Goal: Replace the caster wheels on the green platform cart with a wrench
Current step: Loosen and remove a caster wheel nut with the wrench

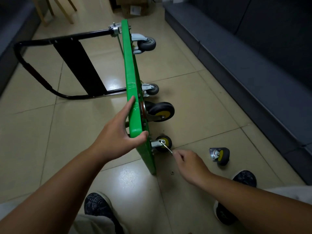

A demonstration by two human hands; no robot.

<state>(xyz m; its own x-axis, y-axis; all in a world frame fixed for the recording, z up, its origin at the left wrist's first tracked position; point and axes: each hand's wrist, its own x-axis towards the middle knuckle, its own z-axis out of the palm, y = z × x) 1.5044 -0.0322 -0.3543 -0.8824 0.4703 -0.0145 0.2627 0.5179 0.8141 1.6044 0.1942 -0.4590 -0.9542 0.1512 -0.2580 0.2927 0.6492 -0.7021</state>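
Item 1: green platform cart [133, 98]. I see it standing on its long edge on the tiled floor [202, 98], running from near to far through the middle of the scene, underside facing right. Its black handle [50, 65] lies out to the left, low over the floor.

Item 2: left hand [121, 134]. My grip is on the cart's upper near corner, with the fingers laid along the left face and the thumb hooked round the corner.

Item 3: right hand [189, 164]. The grip pinches the near end of the wrench [166, 146], low and just right of the cart.

Item 4: wrench. Slim and bright metal, its head rests against the bracket of the near caster [164, 143].

Item 5: casters on the underside. The near caster is small with a yellow hub. Beyond it is a large caster [161, 111], black with a yellow hub. Farther on are the second grey caster [152, 89] and the far grey caster [146, 43].

Item 6: loose caster [219, 156]. It lies on the floor right of my right hand, apart from the cart.

Item 7: nut [172, 172]. It lies on the floor just beside the cart's near end.

Item 8: two dark shoes [98, 206] at the near edge.

Item 9: cardboard box [133, 9] at the far end.
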